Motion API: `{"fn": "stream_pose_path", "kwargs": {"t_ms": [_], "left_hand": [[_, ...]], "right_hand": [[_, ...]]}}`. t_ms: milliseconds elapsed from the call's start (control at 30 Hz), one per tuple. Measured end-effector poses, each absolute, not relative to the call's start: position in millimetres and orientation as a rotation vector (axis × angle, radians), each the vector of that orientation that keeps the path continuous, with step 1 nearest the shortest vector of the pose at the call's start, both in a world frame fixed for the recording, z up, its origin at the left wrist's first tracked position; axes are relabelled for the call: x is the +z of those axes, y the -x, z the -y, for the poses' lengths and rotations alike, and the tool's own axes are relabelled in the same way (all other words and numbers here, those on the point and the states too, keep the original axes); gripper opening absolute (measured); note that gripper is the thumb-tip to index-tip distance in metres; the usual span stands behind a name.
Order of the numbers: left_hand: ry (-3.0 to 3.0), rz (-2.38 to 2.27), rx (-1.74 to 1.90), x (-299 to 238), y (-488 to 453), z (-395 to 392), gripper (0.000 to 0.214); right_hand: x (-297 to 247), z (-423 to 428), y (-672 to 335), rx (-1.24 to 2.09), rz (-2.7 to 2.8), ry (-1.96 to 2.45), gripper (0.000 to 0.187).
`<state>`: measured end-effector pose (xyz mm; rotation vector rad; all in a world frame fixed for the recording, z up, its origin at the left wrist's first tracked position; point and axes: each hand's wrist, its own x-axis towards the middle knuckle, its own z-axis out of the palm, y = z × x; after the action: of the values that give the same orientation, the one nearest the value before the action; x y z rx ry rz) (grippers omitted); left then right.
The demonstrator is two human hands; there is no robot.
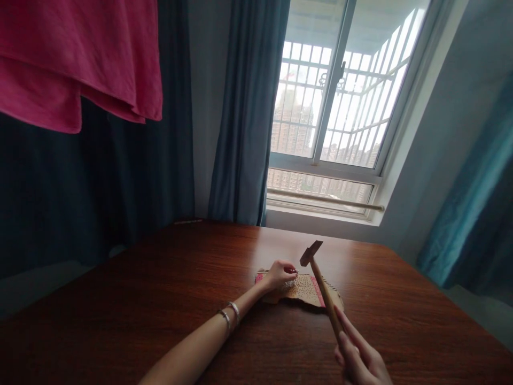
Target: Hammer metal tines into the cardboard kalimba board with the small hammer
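Note:
My right hand (358,353) is wrapped round the wooden handle of a hammer (324,286), whose dark metal head is raised above the table. Over a torn piece of cardboard (306,289), my left hand (280,274) is closed in a pinch. What sits between its fingertips is too small to make out. Many small dark marks or holes dot the cardboard, and pink strips run across it near both ends. The hammer's head is apart from the left hand, a little to its right and higher. Two silver bangles circle my left wrist.
The cardboard lies on a brown wooden table (192,299). Behind it are a barred window (320,107) and a blue curtain (244,117). A pink cloth (100,59) hangs at upper left. Another blue curtain (468,198) is on the right.

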<state>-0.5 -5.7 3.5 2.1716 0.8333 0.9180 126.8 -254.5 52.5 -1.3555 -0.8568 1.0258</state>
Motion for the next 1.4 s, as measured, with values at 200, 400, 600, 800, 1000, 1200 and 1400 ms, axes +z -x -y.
{"fn": "stream_pose_path", "kwargs": {"t_ms": [200,400,600,800,1000,1200,1400], "left_hand": [[-2.182,-0.818,0.925,3.2,1.1,5.5,0.019],[-2.190,-0.833,0.925,2.9,1.2,5.3,0.021],[-2.173,-0.793,0.921,1.0,1.8,3.1,0.022],[-2.182,-0.852,0.894,1.6,2.2,4.1,0.023],[-2.188,-0.837,0.912,3.1,2.5,5.2,0.022],[-2.181,-0.871,0.887,5.3,4.3,6.5,0.023],[-2.175,-0.865,0.897,6.0,4.0,6.9,0.023]], "right_hand": [[54.1,252.2,-127.9,0.996,0.896,1.365,0.084],[50.1,251.3,-126.5,0.961,0.944,1.368,0.085],[51.3,255.7,-127.3,0.931,0.879,1.395,0.086],[43.4,250.8,-129.4,0.953,0.911,1.322,0.084],[40.9,248.7,-124.5,0.941,0.902,1.321,0.082],[46.3,248.8,-127.1,0.924,0.879,1.302,0.085],[47.8,250.1,-127.8,0.966,0.893,1.332,0.087]]}}
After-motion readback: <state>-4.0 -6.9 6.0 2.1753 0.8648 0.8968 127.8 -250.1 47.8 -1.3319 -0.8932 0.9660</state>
